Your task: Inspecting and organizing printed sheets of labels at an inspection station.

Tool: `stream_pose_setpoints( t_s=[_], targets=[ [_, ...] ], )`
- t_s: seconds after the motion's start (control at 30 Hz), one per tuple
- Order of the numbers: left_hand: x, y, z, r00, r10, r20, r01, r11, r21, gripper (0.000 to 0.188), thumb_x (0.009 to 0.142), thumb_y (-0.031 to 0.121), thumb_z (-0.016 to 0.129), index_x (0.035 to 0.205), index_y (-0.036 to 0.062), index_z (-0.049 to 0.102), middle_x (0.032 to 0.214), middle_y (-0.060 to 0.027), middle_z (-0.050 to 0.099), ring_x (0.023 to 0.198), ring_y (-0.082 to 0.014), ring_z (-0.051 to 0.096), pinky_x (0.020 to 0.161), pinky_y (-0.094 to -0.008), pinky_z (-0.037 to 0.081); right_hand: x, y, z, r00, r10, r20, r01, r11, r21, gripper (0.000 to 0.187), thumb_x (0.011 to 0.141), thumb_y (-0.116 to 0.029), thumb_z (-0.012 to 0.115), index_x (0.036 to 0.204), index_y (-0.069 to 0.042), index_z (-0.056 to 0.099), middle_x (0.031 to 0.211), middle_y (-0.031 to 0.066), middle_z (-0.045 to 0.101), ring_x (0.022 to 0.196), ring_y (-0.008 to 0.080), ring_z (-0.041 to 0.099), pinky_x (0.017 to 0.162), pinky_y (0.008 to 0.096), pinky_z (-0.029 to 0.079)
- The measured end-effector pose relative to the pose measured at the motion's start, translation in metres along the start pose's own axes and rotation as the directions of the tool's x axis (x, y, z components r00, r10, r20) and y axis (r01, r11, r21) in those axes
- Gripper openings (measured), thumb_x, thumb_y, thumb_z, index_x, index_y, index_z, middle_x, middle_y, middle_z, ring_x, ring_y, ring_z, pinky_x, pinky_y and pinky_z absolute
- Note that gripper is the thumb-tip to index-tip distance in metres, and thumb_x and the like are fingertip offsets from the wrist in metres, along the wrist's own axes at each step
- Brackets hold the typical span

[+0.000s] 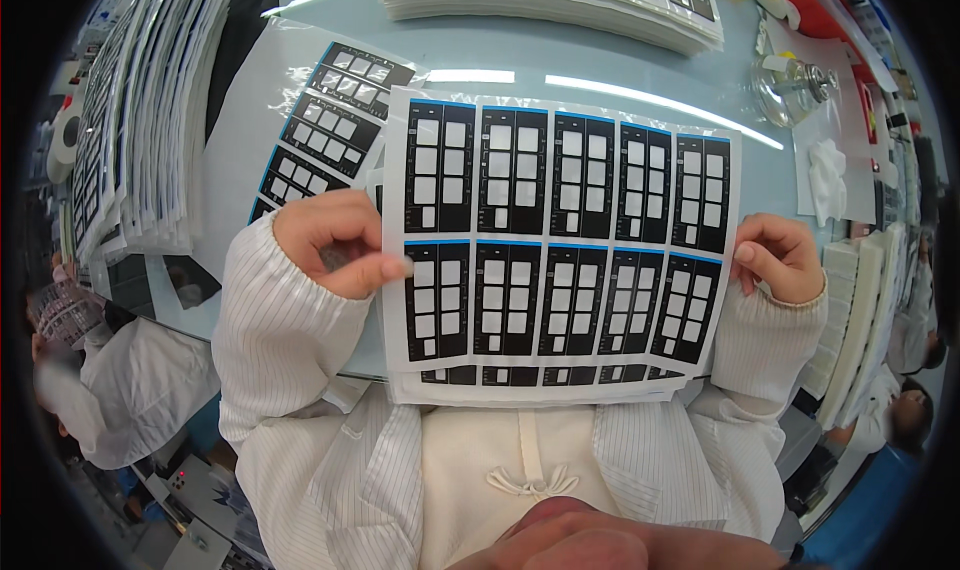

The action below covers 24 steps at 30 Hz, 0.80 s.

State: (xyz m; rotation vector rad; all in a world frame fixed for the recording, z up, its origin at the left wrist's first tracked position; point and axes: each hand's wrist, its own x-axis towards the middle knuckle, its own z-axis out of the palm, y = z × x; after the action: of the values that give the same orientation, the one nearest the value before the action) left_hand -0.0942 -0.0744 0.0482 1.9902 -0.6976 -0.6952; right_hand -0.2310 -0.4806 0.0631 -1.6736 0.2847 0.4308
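A white sheet printed with rows of black panels [508, 312], each with white square windows and a blue top edge, is held up before me. My left hand [343, 242] pinches its left edge between thumb and fingers. At the opposite edge, my right hand [778, 258] grips the sheet, thumb in front. Beneath it lie more printed sheets [540, 390], mostly covered. To the left, another printed sheet [325, 135] rests at a slant on the table, partly hidden behind the held one.
A tall stack of sheets [150, 120] stands at the left, another stack [550, 20] at the back. At the right are a glass bottle [795, 88], a crumpled white tissue [828, 182] and a red bin [815, 5]. Other people [120, 390] sit nearby on both sides.
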Motion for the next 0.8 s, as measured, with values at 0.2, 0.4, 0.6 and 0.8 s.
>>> stream_pose_setpoints(
  t_s=[0.2,0.4,0.6,0.8],
  targets=[
    [-0.002,0.009,-0.006,0.928,0.103,0.358,-0.108,0.994,-0.006,0.026,0.067,0.022,0.079,0.072,0.0009,0.065,0.071,-0.0082,0.062,0.061,-0.0170,0.057,0.056,-0.0268,0.047,0.000,-0.001,-0.002,0.993,0.083,0.085,-0.070,0.987,-0.143,0.016,0.085,-0.011,0.060,0.076,0.002,0.060,0.063,0.0067,0.060,0.046,0.0068,0.051,0.043,0.0187,0.040],
    [-0.003,0.009,-0.007,0.982,0.030,0.186,-0.030,1.000,-0.003,0.017,0.074,0.013,0.070,0.066,0.0011,0.062,0.067,-0.0056,0.060,0.055,-0.0116,0.052,0.051,-0.0227,0.042,-0.001,-0.004,0.003,0.995,-0.071,-0.063,0.062,0.990,-0.127,0.015,0.083,-0.009,0.061,0.072,0.002,0.059,0.057,0.0034,0.055,0.042,0.0075,0.049,0.042,0.0189,0.037],
    [-0.004,0.002,-0.002,0.990,0.114,-0.083,-0.116,0.993,-0.026,0.019,0.071,0.012,0.072,0.063,0.0009,0.058,0.063,-0.0034,0.056,0.051,-0.0090,0.047,0.047,-0.0218,0.038,-0.002,-0.001,0.007,0.912,-0.237,-0.335,0.189,0.967,-0.170,0.014,0.082,-0.008,0.061,0.072,0.000,0.058,0.060,0.0022,0.054,0.045,0.0073,0.048,0.042,0.0188,0.036],
    [-0.006,0.005,-0.004,0.990,0.102,-0.100,-0.103,0.995,-0.006,0.018,0.071,0.012,0.073,0.063,0.0011,0.060,0.062,-0.0038,0.056,0.051,-0.0095,0.048,0.048,-0.0224,0.038,-0.002,0.004,0.004,0.872,-0.350,-0.344,0.310,0.936,-0.166,0.014,0.083,-0.011,0.060,0.074,0.000,0.059,0.062,0.0019,0.054,0.046,0.0069,0.048,0.042,0.0181,0.036]
  ],
)
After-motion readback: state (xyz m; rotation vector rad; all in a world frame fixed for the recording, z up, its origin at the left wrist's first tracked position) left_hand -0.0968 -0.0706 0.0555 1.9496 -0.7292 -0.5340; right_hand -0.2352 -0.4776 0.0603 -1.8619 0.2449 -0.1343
